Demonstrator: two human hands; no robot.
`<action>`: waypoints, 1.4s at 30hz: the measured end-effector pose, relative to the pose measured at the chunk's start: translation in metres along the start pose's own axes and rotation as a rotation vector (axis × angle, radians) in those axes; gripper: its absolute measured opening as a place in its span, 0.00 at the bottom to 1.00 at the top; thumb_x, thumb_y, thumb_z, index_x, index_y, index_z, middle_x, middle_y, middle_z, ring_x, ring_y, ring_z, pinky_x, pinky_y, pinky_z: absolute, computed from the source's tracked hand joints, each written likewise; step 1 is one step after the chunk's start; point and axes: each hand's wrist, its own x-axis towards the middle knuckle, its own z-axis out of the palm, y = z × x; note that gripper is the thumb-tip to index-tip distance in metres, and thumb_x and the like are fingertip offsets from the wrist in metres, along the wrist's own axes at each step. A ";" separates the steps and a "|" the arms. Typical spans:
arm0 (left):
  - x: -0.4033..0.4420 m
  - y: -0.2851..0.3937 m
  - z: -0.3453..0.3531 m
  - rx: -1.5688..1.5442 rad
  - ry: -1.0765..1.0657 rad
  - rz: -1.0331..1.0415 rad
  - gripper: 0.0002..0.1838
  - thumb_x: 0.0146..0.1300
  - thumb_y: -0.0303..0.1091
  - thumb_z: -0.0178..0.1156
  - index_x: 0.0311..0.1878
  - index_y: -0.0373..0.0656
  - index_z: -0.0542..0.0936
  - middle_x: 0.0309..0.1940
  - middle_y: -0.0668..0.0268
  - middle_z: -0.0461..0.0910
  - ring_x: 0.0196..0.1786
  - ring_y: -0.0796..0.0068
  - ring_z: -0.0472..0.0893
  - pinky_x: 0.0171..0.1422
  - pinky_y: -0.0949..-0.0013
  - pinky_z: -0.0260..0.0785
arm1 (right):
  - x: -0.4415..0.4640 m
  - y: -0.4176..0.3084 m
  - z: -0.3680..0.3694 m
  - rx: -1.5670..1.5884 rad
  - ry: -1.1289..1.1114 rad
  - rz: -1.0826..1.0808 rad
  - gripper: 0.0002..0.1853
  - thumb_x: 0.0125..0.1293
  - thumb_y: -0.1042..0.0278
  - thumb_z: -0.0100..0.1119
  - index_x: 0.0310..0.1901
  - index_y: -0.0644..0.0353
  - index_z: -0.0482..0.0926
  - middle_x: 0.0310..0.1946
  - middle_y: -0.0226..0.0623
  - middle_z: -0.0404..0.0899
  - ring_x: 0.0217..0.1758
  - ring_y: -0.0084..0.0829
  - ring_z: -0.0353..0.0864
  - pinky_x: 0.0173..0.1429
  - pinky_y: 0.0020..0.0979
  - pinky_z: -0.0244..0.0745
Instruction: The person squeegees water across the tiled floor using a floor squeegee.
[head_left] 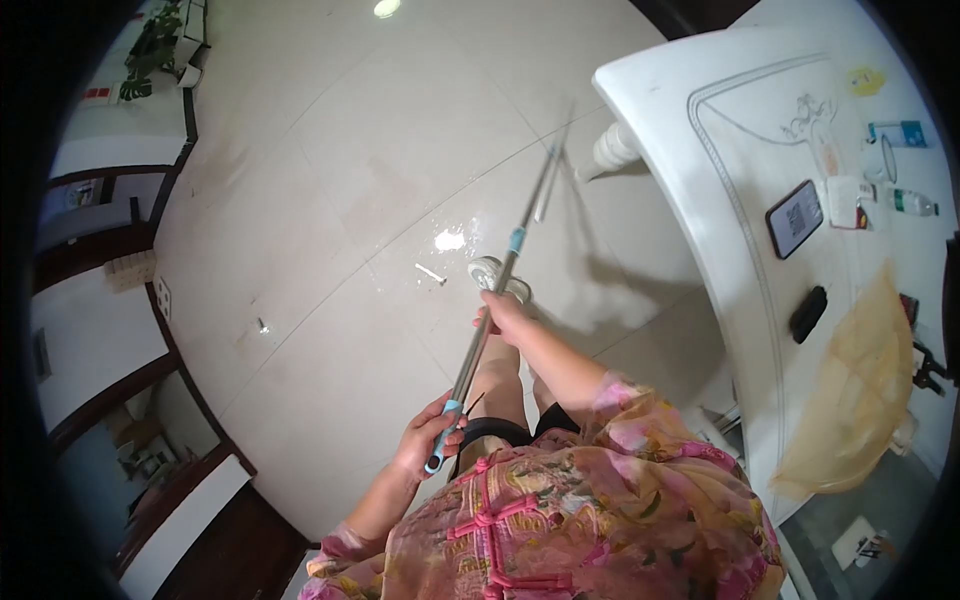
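A long metal pole (473, 360) with light-blue fittings runs slantwise from my waist out over the tiled floor. My left hand (430, 437) is wrapped round its light-blue end grip. Further up the shaft, my right hand (503, 316) closes round the bare metal. The pole's far end is smeared and thin, so I cannot tell what is fixed there. Just beyond my right hand, the pole passes over my shoe (486, 271). Left of the shoe lies a small white stick (430, 274), near a shiny wet patch (450, 240).
On my right stands a white table (740, 300) with a carved leg (612, 150). It bears a phone (795, 220), a black object (808, 314), a bottle (913, 202) and yellowish sheeting (850, 400). A small scrap (263, 326) lies on the floor. Dark-framed panels line the left.
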 end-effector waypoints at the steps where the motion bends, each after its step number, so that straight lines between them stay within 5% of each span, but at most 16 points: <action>1: 0.013 0.010 0.008 0.010 -0.013 -0.042 0.25 0.55 0.25 0.46 0.58 0.45 0.56 0.31 0.62 0.67 0.22 0.81 0.62 0.19 0.83 0.56 | 0.023 0.005 -0.015 0.056 0.059 0.001 0.13 0.55 0.61 0.48 0.35 0.62 0.66 0.20 0.34 0.69 0.19 0.30 0.73 0.21 0.30 0.71; 4: 0.051 0.037 0.033 0.179 0.005 -0.069 0.26 0.55 0.24 0.47 0.58 0.42 0.55 0.30 0.62 0.68 0.22 0.81 0.63 0.19 0.83 0.55 | 0.060 -0.026 -0.024 0.112 0.166 -0.035 0.11 0.55 0.62 0.47 0.34 0.62 0.67 0.19 0.35 0.68 0.18 0.30 0.72 0.20 0.30 0.70; 10: 0.056 0.120 0.020 0.009 0.113 0.008 0.26 0.55 0.25 0.48 0.59 0.44 0.55 0.29 0.62 0.68 0.21 0.80 0.63 0.19 0.81 0.56 | 0.091 -0.077 0.059 0.015 0.220 0.039 0.13 0.57 0.62 0.46 0.36 0.65 0.66 0.19 0.37 0.68 0.15 0.32 0.71 0.17 0.30 0.70; 16: 0.055 0.155 0.047 0.083 0.317 0.147 0.26 0.56 0.26 0.46 0.59 0.48 0.55 0.30 0.62 0.68 0.20 0.80 0.63 0.19 0.81 0.55 | 0.099 -0.134 0.133 -0.163 -0.010 0.021 0.12 0.55 0.64 0.46 0.32 0.67 0.64 0.18 0.36 0.67 0.15 0.30 0.72 0.18 0.29 0.70; 21: 0.060 0.194 0.059 0.270 0.109 0.060 0.26 0.57 0.27 0.46 0.60 0.46 0.54 0.29 0.65 0.69 0.21 0.81 0.65 0.21 0.80 0.59 | 0.083 -0.175 0.093 0.124 0.029 -0.101 0.15 0.55 0.60 0.49 0.34 0.65 0.63 0.19 0.37 0.68 0.15 0.30 0.71 0.16 0.29 0.69; 26: 0.159 0.267 0.129 0.771 -0.144 -0.038 0.27 0.56 0.31 0.48 0.59 0.36 0.54 0.29 0.65 0.70 0.22 0.81 0.68 0.24 0.79 0.63 | 0.115 -0.244 0.009 0.915 0.203 -0.109 0.11 0.56 0.59 0.47 0.24 0.55 0.62 0.13 0.29 0.61 0.12 0.23 0.61 0.16 0.25 0.61; 29: 0.228 0.318 0.173 1.033 -0.240 -0.092 0.26 0.56 0.33 0.49 0.58 0.35 0.57 0.30 0.64 0.72 0.22 0.82 0.68 0.24 0.79 0.64 | 0.151 -0.279 -0.024 1.023 0.291 -0.257 0.10 0.57 0.64 0.43 0.22 0.53 0.59 0.14 0.28 0.58 0.13 0.24 0.59 0.18 0.26 0.58; 34: 0.247 0.354 0.187 0.796 -0.115 -0.099 0.25 0.54 0.30 0.49 0.57 0.37 0.59 0.29 0.65 0.70 0.22 0.83 0.67 0.22 0.81 0.62 | 0.208 -0.326 -0.010 0.629 0.384 -0.303 0.09 0.56 0.66 0.43 0.22 0.61 0.64 0.11 0.34 0.63 0.11 0.28 0.63 0.15 0.29 0.59; 39: 0.187 0.305 0.128 0.242 0.077 -0.055 0.28 0.55 0.29 0.48 0.60 0.40 0.54 0.30 0.62 0.68 0.20 0.82 0.64 0.19 0.83 0.56 | 0.188 -0.290 0.067 -0.047 0.402 -0.272 0.14 0.54 0.64 0.49 0.28 0.69 0.63 0.13 0.43 0.68 0.11 0.34 0.71 0.13 0.32 0.66; 41: 0.163 0.277 0.116 0.105 0.139 -0.005 0.28 0.54 0.30 0.48 0.59 0.40 0.54 0.31 0.61 0.68 0.21 0.81 0.64 0.19 0.82 0.56 | 0.191 -0.267 0.086 -0.111 0.422 -0.102 0.16 0.54 0.63 0.48 0.31 0.71 0.61 0.16 0.44 0.71 0.12 0.36 0.72 0.14 0.32 0.69; 42: 0.156 0.265 0.116 0.038 0.169 0.014 0.28 0.54 0.30 0.48 0.59 0.41 0.54 0.32 0.61 0.68 0.21 0.81 0.64 0.19 0.82 0.56 | 0.178 -0.265 0.091 -0.283 0.414 -0.085 0.17 0.56 0.62 0.44 0.35 0.71 0.61 0.22 0.51 0.73 0.17 0.39 0.75 0.22 0.35 0.72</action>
